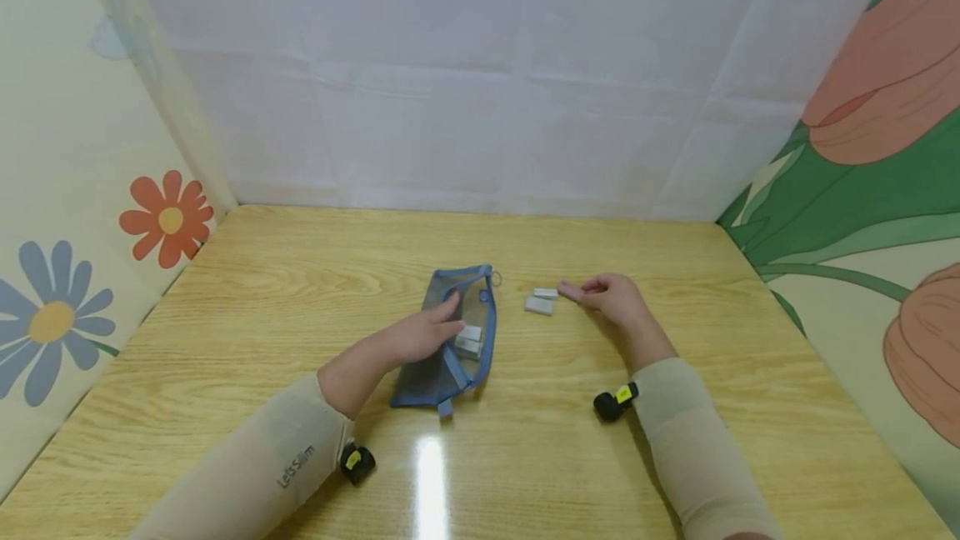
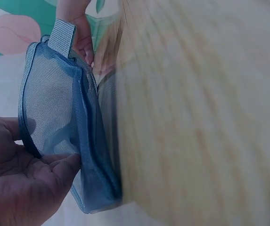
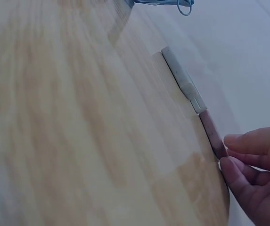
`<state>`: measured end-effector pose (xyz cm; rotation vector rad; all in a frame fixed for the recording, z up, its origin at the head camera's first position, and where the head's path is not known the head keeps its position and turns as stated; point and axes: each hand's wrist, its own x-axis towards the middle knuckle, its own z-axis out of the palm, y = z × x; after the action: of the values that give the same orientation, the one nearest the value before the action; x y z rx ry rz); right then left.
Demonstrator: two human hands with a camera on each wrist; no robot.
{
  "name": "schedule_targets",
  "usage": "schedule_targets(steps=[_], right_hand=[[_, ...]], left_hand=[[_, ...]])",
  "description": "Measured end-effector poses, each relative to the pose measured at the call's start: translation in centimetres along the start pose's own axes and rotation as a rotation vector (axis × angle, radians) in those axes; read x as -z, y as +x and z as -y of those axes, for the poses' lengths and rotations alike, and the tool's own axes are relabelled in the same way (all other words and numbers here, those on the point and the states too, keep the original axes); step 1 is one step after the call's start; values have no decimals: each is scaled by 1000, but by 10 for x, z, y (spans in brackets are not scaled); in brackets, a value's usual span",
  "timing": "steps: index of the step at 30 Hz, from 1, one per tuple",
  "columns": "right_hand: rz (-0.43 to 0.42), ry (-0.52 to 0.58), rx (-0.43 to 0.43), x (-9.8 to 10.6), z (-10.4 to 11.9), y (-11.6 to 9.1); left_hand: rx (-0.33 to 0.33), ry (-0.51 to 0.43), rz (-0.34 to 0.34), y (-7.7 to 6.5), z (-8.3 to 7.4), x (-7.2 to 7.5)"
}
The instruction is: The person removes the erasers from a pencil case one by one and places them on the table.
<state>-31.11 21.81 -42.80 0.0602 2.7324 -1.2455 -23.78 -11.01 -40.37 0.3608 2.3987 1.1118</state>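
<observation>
A blue-trimmed mesh zip pouch (image 1: 427, 383) lies with its mouth spread apart, showing small whitish blocks (image 1: 469, 342) inside. My left hand (image 1: 422, 336) holds the pouch by one side of its opening; in the left wrist view the thumb and fingers pinch the mesh (image 2: 50, 108) near the blue edging. To the right of the pouch, my right hand (image 1: 617, 300) pinches the end of a small flat pinkish block (image 3: 211, 132) at table level. Two whitish blocks, one narrow (image 1: 546, 293) and one wider (image 1: 538, 305), lie close to its far end.
The wood-grain table (image 1: 300, 273) reaches back to a white sheet (image 1: 450, 140). Flower-patterned panels stand along the left side (image 1: 90, 157) and right side (image 1: 855, 223). A small ring (image 1: 497, 278) hangs from the pouch's far corner.
</observation>
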Motion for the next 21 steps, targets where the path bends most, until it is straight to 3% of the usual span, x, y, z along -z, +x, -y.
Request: schedule_targets(steps=[6, 11, 17, 21], right_hand=[[-33, 28, 6, 1, 6, -3], [-66, 9, 94, -5, 19, -6], [2, -36, 277, -21, 35, -9], [62, -61, 322, -36, 46, -13]], left_hand=[[-35, -10, 1, 1, 0, -1], [-34, -7, 0, 0, 0, -1], [-37, -9, 6, 0, 0, 0], [-37, -2, 5, 0, 0, 0]])
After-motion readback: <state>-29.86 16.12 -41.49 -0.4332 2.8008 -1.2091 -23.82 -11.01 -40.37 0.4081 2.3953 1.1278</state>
